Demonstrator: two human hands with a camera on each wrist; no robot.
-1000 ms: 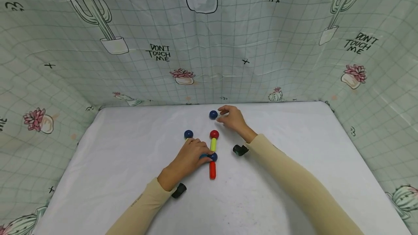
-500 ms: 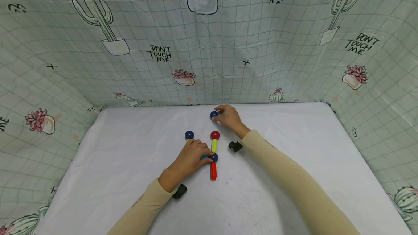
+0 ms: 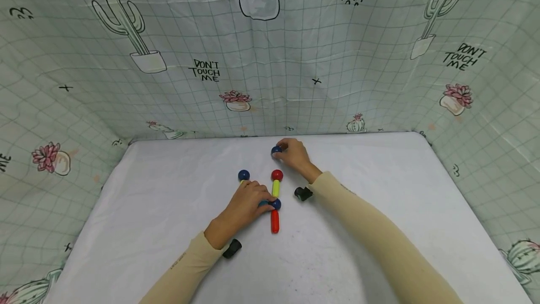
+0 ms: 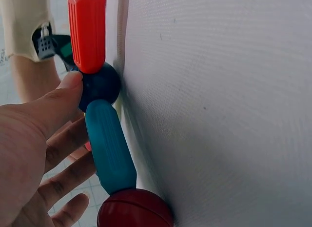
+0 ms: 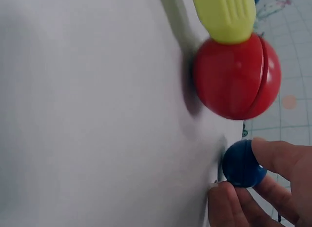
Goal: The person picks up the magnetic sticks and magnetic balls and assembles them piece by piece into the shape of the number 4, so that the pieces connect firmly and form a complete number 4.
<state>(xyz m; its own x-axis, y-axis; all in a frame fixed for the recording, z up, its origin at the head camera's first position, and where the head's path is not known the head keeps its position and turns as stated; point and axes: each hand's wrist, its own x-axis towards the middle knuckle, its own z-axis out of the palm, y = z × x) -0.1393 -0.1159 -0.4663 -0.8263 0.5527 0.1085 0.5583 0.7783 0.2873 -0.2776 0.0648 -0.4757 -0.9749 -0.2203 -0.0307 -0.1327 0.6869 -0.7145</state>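
At the far side of the table, my right hand (image 3: pixel 295 155) pinches a loose blue ball (image 5: pixel 243 163) between thumb and fingers. My left hand (image 3: pixel 249 199) holds a joined ball-and-rod piece, its thumb on a dark blue ball (image 4: pixel 102 85) and its fingers behind. From that ball run a red rod (image 3: pixel 275 222) toward the near side, a yellow-green rod (image 3: pixel 276 188) to a red ball (image 3: pixel 276 175), and a turquoise rod (image 4: pixel 109 144) to a dark red ball (image 4: pixel 136 212). Another blue ball (image 3: pixel 243 175) tops a yellow rod mostly hidden by the left hand.
A white cloth covers the table (image 3: pixel 139 210). Behind it and at both sides hangs a curtain (image 3: pixel 270 60) with cactus drawings. Black wrist cameras (image 3: pixel 232 248) sit at both cuffs.
My right hand has moved slightly left to the loose blue ball and its fingers have closed round it. The left hand and the joined piece have stayed in place.
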